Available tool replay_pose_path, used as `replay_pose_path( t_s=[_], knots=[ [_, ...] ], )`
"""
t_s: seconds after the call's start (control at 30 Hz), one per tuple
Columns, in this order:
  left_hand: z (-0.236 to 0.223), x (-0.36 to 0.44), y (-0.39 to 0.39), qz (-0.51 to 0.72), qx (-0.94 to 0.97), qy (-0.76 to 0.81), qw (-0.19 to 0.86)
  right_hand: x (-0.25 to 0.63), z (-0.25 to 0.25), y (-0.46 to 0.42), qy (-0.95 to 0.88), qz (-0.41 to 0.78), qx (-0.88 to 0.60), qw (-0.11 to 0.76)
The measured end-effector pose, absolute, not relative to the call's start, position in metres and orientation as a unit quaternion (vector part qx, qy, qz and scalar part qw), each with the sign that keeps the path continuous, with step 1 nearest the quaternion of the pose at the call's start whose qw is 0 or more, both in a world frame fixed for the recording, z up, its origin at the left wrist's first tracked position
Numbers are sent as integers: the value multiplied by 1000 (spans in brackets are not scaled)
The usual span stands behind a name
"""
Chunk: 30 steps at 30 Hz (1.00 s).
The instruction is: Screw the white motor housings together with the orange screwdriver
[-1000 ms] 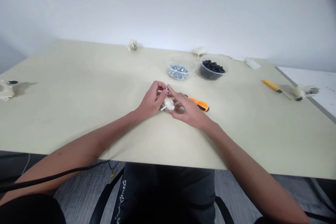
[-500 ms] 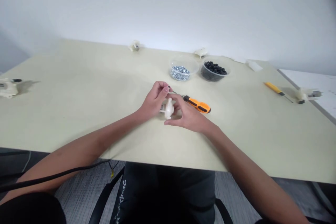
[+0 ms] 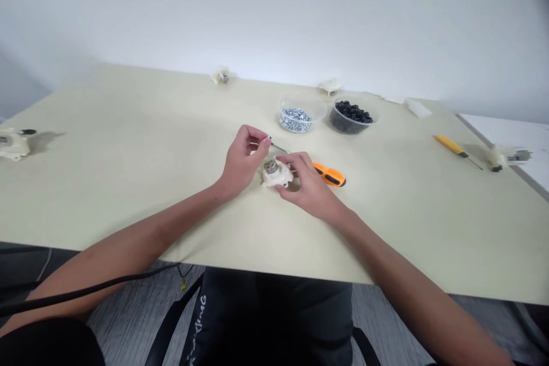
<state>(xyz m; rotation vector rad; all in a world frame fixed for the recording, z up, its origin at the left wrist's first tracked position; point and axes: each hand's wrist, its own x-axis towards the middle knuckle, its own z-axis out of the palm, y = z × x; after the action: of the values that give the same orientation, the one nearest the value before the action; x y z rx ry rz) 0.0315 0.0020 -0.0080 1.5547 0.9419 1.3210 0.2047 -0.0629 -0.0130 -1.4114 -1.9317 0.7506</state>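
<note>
Here, left hand (image 3: 241, 159) pinches one tiny dark piece (image 3: 270, 138), right hand (image 3: 312, 187) holds one white housing (image 3: 278, 176).

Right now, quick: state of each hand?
Left hand: closed in a pinch; on what, can't tell.
Right hand: closed, holding the near white part.

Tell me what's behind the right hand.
The screwdriver: part of its orange handle shows past the right hand, and some shaft shows on the other side. The stretch between is covered.
</note>
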Motion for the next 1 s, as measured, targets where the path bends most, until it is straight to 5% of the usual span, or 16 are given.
replay_pose_path(
  t_s=[0.43,0.77,1.0],
  knots=[
    [27,24,-17,477,670,399,405,216,-15,-61,-699,306,-564,316],
    [-16,-7,-11,366,768,418,319,215,-12,-61,-738,225,-580,261],
    [-8,-10,-9,307,736,427,425,209,-15,-59,-735,175,-586,293]
  ],
)
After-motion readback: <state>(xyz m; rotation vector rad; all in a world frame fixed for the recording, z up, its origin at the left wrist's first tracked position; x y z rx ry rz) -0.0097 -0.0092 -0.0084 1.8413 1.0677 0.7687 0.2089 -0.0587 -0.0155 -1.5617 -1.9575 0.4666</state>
